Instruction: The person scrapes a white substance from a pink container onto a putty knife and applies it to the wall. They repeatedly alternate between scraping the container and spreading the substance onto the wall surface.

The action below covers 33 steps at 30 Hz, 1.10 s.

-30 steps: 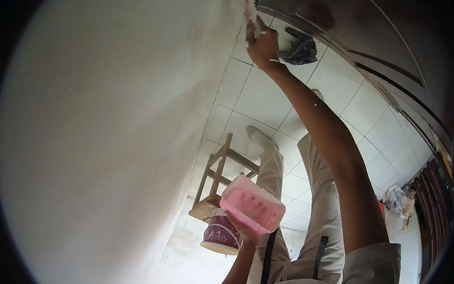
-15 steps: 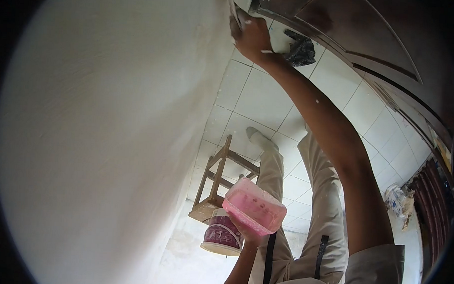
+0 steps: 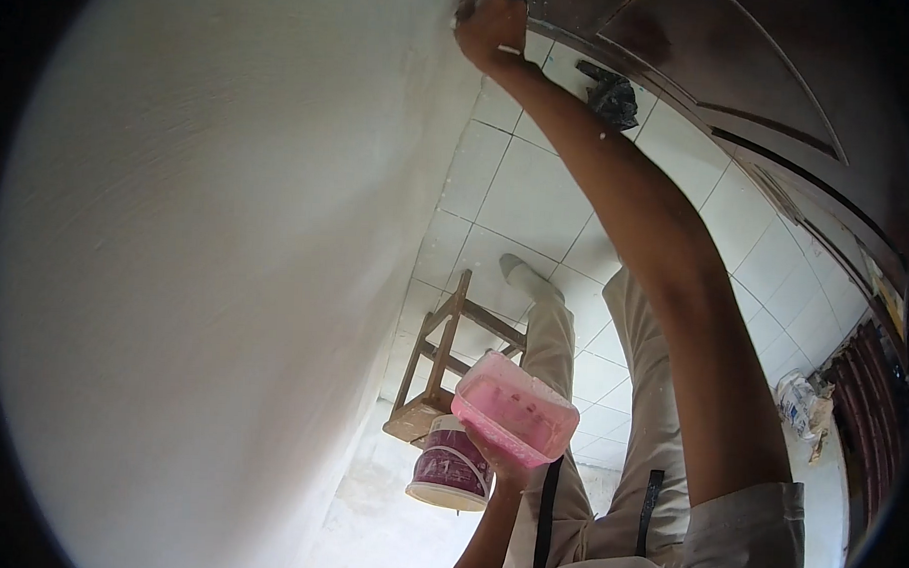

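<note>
My left hand (image 3: 496, 458) grips a pink plastic tub (image 3: 522, 419) from beneath, its fingers mostly hidden behind it. Pale residue coats the tub's inside. High in the view, my right hand (image 3: 491, 33) is closed around a flat scraper, held close to the white wall (image 3: 226, 226) beside the dark wooden door. The scraper is mostly hidden by the hand and cut off by the top edge. White smears mark the right hand and forearm.
A wooden stool (image 3: 438, 384) stands by the wall, with a purple-and-white bucket (image 3: 450, 469) at its seat. A black plastic bag (image 3: 611, 97) lies on the tiled floor (image 3: 537, 202) near the dark door (image 3: 723, 53). A crumpled sack (image 3: 799, 404) lies at the right.
My right hand has moved up along the wall towards the top edge, taking the scraper nearly out of view. The tub in my left hand has hardly shifted.
</note>
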{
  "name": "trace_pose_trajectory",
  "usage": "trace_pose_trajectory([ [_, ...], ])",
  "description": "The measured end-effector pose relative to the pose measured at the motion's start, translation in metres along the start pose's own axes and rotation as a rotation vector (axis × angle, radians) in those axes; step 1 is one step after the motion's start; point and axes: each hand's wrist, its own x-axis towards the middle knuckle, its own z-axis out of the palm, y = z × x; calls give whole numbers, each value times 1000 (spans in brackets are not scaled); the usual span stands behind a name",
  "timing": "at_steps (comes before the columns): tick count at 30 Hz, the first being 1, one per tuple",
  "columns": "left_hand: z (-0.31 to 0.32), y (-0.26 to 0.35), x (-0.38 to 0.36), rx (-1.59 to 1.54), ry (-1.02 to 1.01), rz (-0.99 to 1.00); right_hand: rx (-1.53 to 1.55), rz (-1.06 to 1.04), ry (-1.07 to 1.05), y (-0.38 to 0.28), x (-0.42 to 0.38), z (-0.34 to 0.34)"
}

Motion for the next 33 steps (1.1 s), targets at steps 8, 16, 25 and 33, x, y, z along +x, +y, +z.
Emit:
trace_pose_trajectory([
  [8,5,11,5,-97,-57,-42,602,-196,-104,27,-74,-101],
  [16,11,27,5,-196,-49,-43,409,-313,-119,73,-152,-175],
  [25,15,29,3,-250,-44,-23,1373,484,-686,58,-148,-249],
  [33,16,29,1,-276,-6,-57,954,239,-332,67,-120,-175],
])
